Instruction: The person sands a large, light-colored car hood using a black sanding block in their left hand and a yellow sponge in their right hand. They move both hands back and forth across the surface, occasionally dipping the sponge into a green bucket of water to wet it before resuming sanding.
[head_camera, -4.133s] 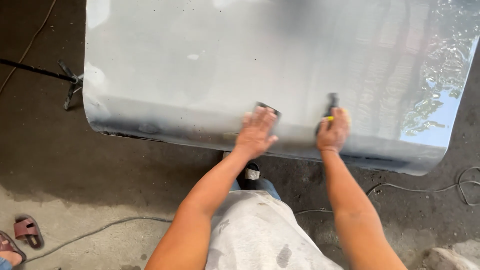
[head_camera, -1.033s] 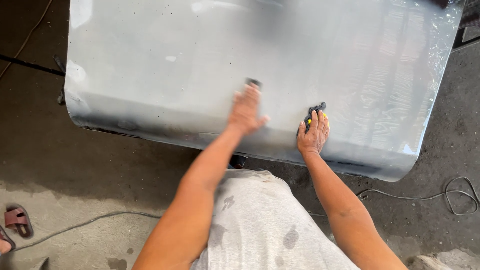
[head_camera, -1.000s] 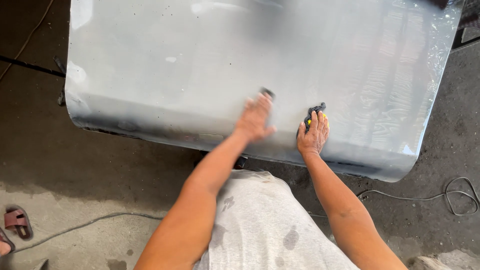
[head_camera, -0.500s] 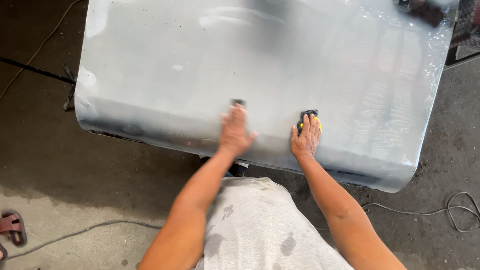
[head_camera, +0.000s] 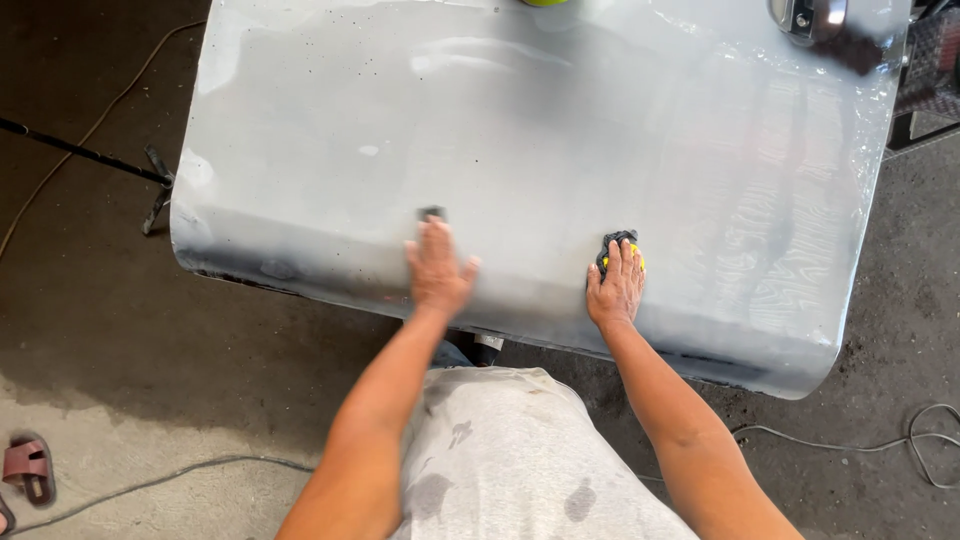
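A large wet silver-grey car body panel (head_camera: 560, 140) lies flat in front of me. My left hand (head_camera: 437, 268) presses flat on a small dark sanding pad (head_camera: 432, 213) near the panel's front edge; only the pad's far end shows past my fingers. My right hand (head_camera: 615, 288) rests about a hand's width to the right, fingers over a yellow and black sponge (head_camera: 620, 244) on the panel. Both forearms reach up from the bottom of the head view.
A dark stand (head_camera: 150, 180) holds the panel at the left. Cables (head_camera: 900, 445) trail over the concrete floor at right and lower left. A brown sandal (head_camera: 28, 468) lies at the bottom left. A shiny metal object (head_camera: 805, 15) sits at the panel's far right corner.
My left hand has slid the pad leftwards and back along the panel's front edge. The right hand has stayed on the sponge. My view has shifted, showing more of the panel's far side.
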